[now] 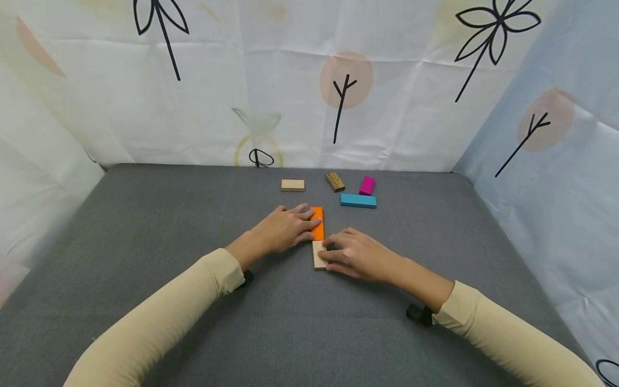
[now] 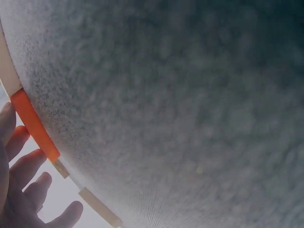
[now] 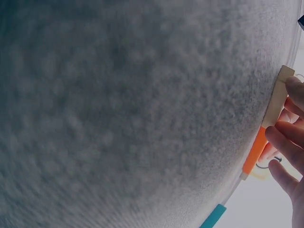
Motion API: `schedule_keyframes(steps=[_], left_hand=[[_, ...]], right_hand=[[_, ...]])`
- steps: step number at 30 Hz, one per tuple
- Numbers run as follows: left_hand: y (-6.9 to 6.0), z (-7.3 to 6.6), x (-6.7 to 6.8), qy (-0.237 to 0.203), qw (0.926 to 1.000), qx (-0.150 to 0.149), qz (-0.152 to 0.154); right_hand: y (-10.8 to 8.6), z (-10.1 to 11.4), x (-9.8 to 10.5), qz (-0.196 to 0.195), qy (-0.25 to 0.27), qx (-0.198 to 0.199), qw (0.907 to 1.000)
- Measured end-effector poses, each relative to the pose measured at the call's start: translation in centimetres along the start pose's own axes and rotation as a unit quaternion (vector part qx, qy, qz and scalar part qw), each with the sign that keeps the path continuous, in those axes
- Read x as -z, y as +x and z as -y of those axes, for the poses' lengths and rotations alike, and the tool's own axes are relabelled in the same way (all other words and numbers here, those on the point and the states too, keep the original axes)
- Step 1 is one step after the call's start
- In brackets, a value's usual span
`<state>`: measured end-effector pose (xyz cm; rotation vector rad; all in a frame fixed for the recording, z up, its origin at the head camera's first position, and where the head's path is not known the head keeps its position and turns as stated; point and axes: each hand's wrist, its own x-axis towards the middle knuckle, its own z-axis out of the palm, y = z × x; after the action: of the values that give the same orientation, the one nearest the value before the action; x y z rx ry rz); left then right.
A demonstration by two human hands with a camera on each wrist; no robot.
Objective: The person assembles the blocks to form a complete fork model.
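Observation:
An orange block (image 1: 317, 231) and a pale wooden block (image 1: 317, 263) lie flat, end to end, in the middle of the grey table. My left hand (image 1: 285, 230) touches the orange block from the left with its fingers spread and mostly extended. From the right, my right hand (image 1: 360, 255) rests its fingertips on the pale block, its fingers loosely bent. The left wrist view shows the orange block (image 2: 35, 124) beside spread fingertips. In the right wrist view, fingers lie along the pale block (image 3: 276, 102), near its joint with the orange one.
Farther back on the grey table (image 1: 203, 199) lie another pale wooden block (image 1: 292, 186), a brown wooden block (image 1: 335, 182), a magenta block (image 1: 367, 185) and a long blue block (image 1: 358, 201). The magenta block adjoins the blue one. A patterned white curtain (image 1: 290, 97) hangs behind the table.

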<state>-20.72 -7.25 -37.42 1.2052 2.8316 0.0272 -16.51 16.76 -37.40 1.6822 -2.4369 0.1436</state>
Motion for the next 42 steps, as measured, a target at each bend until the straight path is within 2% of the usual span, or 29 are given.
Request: schedule_keyframes(steps=[18, 42], left_hand=[[-0.64, -0.5, -0.05, 0.01, 0.9994, -0.023, -0.023], [-0.92, -1.02, -0.05, 0.01, 0.9992, -0.028, -0.026]], right_hand=[[0.1, 0.75, 0.1, -0.014, 0.0, 0.007, 0.9999], [-0.12, 0.42, 0.09, -0.017, 0.02, 0.025, 0.9993]])
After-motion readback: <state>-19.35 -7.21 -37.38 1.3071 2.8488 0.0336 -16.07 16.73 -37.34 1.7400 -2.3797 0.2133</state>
